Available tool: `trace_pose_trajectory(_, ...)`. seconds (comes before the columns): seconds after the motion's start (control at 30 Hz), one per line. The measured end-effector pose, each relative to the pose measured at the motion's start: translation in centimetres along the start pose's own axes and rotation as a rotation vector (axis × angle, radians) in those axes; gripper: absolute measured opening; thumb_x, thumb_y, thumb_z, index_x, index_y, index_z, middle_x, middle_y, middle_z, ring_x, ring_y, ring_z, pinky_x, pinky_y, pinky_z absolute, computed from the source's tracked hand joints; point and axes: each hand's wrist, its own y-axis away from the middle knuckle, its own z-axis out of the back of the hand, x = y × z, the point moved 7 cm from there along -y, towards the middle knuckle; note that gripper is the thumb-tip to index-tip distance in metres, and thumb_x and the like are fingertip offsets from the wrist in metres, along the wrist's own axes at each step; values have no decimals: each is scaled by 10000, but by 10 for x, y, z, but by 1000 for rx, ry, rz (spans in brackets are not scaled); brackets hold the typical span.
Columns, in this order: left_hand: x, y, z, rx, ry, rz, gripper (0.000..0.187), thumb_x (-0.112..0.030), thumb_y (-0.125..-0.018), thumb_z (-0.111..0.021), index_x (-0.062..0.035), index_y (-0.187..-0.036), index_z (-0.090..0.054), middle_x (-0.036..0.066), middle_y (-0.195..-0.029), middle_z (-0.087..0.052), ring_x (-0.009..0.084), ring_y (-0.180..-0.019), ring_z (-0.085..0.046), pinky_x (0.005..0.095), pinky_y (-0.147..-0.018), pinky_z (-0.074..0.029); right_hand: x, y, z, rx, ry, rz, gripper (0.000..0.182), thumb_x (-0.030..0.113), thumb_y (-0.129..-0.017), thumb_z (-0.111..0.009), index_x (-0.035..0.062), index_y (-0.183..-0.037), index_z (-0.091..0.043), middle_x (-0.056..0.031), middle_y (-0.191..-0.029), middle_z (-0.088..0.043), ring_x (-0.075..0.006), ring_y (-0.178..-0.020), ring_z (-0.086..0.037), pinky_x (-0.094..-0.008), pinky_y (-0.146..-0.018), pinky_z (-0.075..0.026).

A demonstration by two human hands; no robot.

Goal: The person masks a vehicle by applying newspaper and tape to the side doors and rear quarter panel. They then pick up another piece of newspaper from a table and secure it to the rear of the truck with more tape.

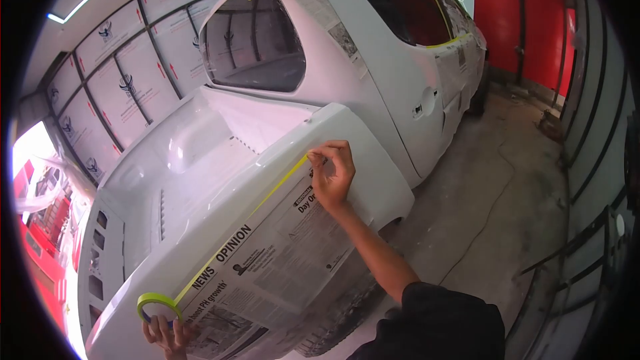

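My left hand [167, 335], low on the left, has its fingers closed on a yellow-green roll of masking tape [159, 296]. From the roll a taut yellow strip of tape [280, 183] runs up along the top edge of a newspaper sheet [267, 260]. At the strip's upper end my right hand [333, 172] is closed in a pinch on the tape, against the panel. The newspaper covers the side of a white pickup truck's bed [220, 193]. Part of a tire shows beneath the paper.
The truck's cab [393, 80] carries more newspaper and yellow tape around its side windows. A thin cable [490, 207] lies on the concrete floor to the right. Dark metal frames [587, 253] stand along the right wall. Wrapped panels [133, 87] line the left wall.
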Motion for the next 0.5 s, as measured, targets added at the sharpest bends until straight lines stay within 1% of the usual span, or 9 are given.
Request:
trace_pose_trajectory(0.07,1,3,2,-77,-56,10,516,-184,-938,-685,-196,-1390,-435,154,-1138,-615,371,-1103,-639,659,-1084,-376,-2,4,1,-29,-100,-73,46,47,-975,-747,25,-1003,-717,-86,-964,-664,-225,-820,-671,-329,-736,-557)
trace_pose_trajectory(0.1,-1,3,5,-108,-87,16,516,-155,-950,-651,-214,-1414,-434,141,-1155,-627,359,-1102,-650,643,-1080,-371,-2,5,3,-45,-100,-72,45,41,-975,-744,22,-1003,-713,-85,-957,-677,-219,-821,-671,-327,-740,-559)
trace_pose_trajectory(0.2,-1,1,11,-93,-77,21,555,-123,-920,-696,-228,-1393,-427,113,-1173,-624,343,-1147,-636,627,-1079,-367,-4,11,1,-78,-112,-122,46,26,-976,-738,10,-1006,-707,-83,-940,-704,-207,-827,-673,-321,-749,-562)
trace_pose_trajectory(0.23,-1,2,13,-61,-63,54,636,-94,-864,-752,-270,-1378,-422,93,-1172,-608,332,-1170,-610,614,-1072,-363,-7,12,1,-75,-111,-157,47,23,-976,-738,5,-1009,-710,-83,-937,-707,-206,-831,-674,-319,-753,-563)
trace_pose_trajectory(0.27,-1,6,17,-36,-57,57,649,-97,-859,-757,-287,-1379,-420,91,-1168,-599,331,-1161,-604,609,-1065,-365,-7,13,2,-70,-106,-188,48,21,-976,-737,1,-1012,-712,-84,-935,-709,-205,-834,-675,-317,-756,-565)
trace_pose_trajectory(0.33,-1,6,17,-1,-40,66,674,-104,-849,-768,-319,-1381,-415,87,-1159,-582,328,-1142,-593,601,-1051,-369,-5,10,2,-54,-74,-178,55,19,-975,-739,-5,-1023,-723,-85,-942,-715,-201,-835,-675,-313,-755,-564)
trace_pose_trajectory(0.37,-3,5,17,-30,-33,48,647,-100,-856,-746,-338,-1369,-432,91,-1146,-561,328,-1120,-577,588,-1030,-377,-3,9,2,-47,-55,-170,60,18,-975,-740,-8,-1028,-729,-85,-946,-718,-199,-835,-674,-310,-755,-564)
trace_pose_trajectory(0.5,-4,3,18,-51,61,14,612,-62,-869,-722,-325,-1357,-463,104,-1129,-559,327,-1095,-578,570,-1017,-385,-2,6,0,-61,-49,-166,69,22,-979,-737,-5,-1042,-748,-85,-952,-721,-195,-835,-674,-303,-745,-561)
